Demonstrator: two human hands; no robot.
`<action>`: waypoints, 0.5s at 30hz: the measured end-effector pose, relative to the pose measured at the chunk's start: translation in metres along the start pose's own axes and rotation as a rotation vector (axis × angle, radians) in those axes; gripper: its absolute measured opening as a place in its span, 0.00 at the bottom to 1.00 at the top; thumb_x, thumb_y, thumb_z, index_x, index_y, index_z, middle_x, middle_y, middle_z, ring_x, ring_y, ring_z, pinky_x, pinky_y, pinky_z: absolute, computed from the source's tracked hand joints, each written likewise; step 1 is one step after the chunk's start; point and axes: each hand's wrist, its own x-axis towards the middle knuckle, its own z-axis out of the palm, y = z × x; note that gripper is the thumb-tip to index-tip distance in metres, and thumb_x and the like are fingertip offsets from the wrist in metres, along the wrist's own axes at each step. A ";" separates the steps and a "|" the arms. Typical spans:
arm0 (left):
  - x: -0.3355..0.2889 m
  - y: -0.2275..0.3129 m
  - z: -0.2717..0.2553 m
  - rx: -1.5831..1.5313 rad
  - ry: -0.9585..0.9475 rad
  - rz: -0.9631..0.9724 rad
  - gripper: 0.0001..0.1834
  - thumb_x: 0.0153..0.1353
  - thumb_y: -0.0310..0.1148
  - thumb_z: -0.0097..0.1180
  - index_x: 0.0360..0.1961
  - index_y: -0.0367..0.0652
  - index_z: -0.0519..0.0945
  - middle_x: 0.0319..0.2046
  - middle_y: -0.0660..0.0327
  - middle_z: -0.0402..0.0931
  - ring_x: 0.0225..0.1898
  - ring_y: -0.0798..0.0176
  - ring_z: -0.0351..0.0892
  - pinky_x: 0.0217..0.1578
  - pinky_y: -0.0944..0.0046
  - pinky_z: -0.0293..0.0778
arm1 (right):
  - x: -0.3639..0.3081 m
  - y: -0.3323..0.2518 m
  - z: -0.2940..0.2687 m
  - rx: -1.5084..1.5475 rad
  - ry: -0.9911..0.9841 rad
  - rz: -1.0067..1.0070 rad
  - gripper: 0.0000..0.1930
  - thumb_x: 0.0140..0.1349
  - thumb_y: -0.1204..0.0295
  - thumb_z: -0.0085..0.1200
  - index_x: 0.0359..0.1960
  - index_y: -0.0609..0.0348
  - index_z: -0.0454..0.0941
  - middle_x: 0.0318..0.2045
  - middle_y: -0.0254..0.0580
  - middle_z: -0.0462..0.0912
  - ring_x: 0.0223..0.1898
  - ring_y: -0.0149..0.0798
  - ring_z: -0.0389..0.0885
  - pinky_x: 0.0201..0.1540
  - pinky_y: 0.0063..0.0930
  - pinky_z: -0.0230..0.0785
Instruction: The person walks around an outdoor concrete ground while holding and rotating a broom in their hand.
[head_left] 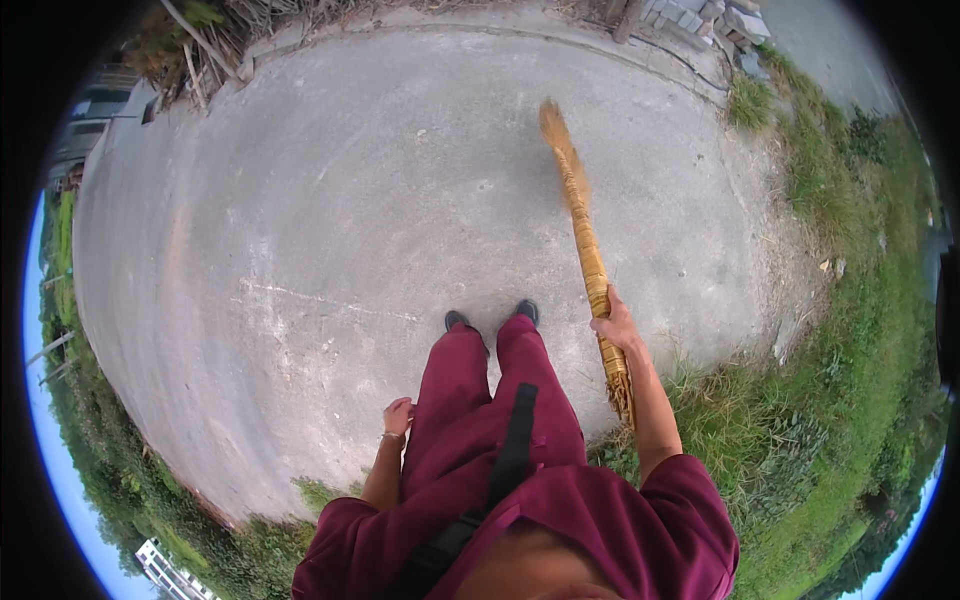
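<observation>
My right hand (618,322) is wrapped round the handle of a long straw broom (592,262). Pale bindings run along the handle, and its lower end of cut stalks sits beside my right forearm. The brown bristles (556,128) point away from me, low over or on the concrete; I cannot tell if they touch. Beside my left thigh hangs my left hand (398,416), with a thin bracelet at the wrist. Its fingers are loosely bent and apart, with nothing visible in them.
I stand on grey concrete (330,220) in dark shoes (527,312). Grass and weeds (800,430) border it on the right. Dry branches (215,50) are heaped at the far left, and grey blocks (680,18) are stacked at the far right.
</observation>
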 end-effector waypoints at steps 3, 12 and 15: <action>0.007 -0.018 0.005 0.234 0.084 0.147 0.13 0.48 0.29 0.50 0.34 0.34 0.79 0.24 0.59 0.77 0.24 0.70 0.73 0.26 0.72 0.70 | 0.056 -0.014 0.010 -0.003 -0.073 0.134 0.37 0.40 0.70 0.54 0.53 0.68 0.50 0.37 0.58 0.75 0.39 0.50 0.75 0.41 0.35 0.69; 0.071 -0.007 -0.006 0.449 0.116 0.339 0.12 0.48 0.32 0.50 0.32 0.38 0.79 0.29 0.55 0.78 0.30 0.61 0.77 0.32 0.67 0.72 | 0.040 -0.190 0.184 -0.019 -0.458 -0.176 0.45 0.38 0.70 0.57 0.59 0.66 0.46 0.35 0.52 0.75 0.34 0.43 0.76 0.37 0.30 0.70; 0.069 0.051 -0.010 -0.196 -0.012 -0.025 0.12 0.53 0.32 0.46 0.38 0.41 0.73 0.24 0.60 0.75 0.24 0.67 0.74 0.21 0.69 0.69 | 0.056 -0.228 0.173 0.235 -0.665 -0.061 0.42 0.38 0.74 0.56 0.60 0.60 0.50 0.28 0.46 0.74 0.25 0.38 0.75 0.27 0.28 0.70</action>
